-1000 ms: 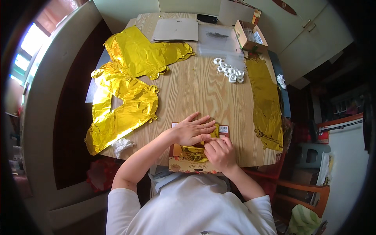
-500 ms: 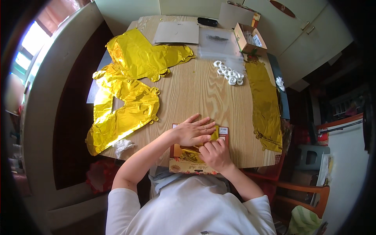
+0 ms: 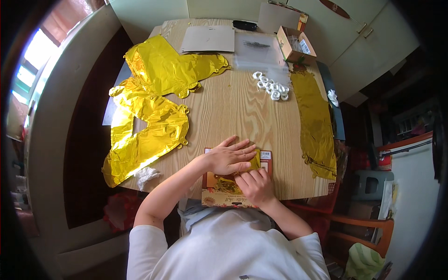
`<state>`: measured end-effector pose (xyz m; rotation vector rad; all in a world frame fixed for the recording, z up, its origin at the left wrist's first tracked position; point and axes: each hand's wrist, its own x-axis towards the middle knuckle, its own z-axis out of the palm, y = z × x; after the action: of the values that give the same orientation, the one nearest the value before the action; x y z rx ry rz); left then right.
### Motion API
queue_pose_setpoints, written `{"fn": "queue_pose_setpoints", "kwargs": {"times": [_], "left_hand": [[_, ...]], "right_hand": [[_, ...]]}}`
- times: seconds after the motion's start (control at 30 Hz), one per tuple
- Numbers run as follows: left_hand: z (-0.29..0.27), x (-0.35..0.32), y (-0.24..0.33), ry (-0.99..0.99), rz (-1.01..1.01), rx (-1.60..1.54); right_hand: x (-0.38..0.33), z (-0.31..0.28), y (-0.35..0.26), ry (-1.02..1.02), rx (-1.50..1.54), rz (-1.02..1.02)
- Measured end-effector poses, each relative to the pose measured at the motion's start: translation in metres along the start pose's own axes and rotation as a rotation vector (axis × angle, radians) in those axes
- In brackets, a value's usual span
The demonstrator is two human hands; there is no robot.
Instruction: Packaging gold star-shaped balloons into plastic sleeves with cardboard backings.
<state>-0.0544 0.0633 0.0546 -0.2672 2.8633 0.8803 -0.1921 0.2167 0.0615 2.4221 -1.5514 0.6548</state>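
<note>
At the table's near edge lies a red-and-cream printed cardboard sleeve (image 3: 223,198) with a folded gold foil balloon (image 3: 255,160) on it. My left hand (image 3: 228,157) rests flat over the foil, fingers stretched out and slightly spread. Just below and to its right, my right hand (image 3: 255,185) is closed, its curled fingers pinching the foil's near part; the fingertips are partly hidden. Two large flat gold foil balloons, one far (image 3: 170,70) and one nearer (image 3: 161,126), spread over the table's left side. A long gold foil piece (image 3: 315,123) lies along the right side.
Several small white ribbon rolls (image 3: 273,87) lie beyond my hands, near clear plastic bags (image 3: 256,51). Farther back are a white sheet (image 3: 208,38), a black item (image 3: 244,25) and an open cardboard box (image 3: 298,45). A crumpled white tissue (image 3: 147,176) lies at the left edge.
My right hand has shifted slightly left along the foil, still closed. My left hand stays flat in place. The whole view has moved a little.
</note>
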Motion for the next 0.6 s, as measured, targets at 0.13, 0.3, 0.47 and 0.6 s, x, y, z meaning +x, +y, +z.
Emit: {"fn": "queue_pose_setpoints", "kwargs": {"times": [0.13, 0.3, 0.47, 0.6], "left_hand": [[0.002, 0.000, 0.000, 0.037, 0.010, 0.009], [0.014, 0.001, -0.003, 0.106, 0.030, 0.096], [0.018, 0.000, 0.001, 0.169, 0.040, 0.235], [0.019, -0.001, 0.005, 0.193, 0.048, 0.331]], "right_hand": [[-0.007, 0.001, -0.005, -0.036, 0.059, 0.032], [-0.016, -0.016, -0.018, -0.113, 0.171, 0.058], [-0.038, -0.027, -0.016, -0.246, 0.164, -0.005], [-0.048, -0.021, -0.016, -0.248, 0.136, -0.007]]}}
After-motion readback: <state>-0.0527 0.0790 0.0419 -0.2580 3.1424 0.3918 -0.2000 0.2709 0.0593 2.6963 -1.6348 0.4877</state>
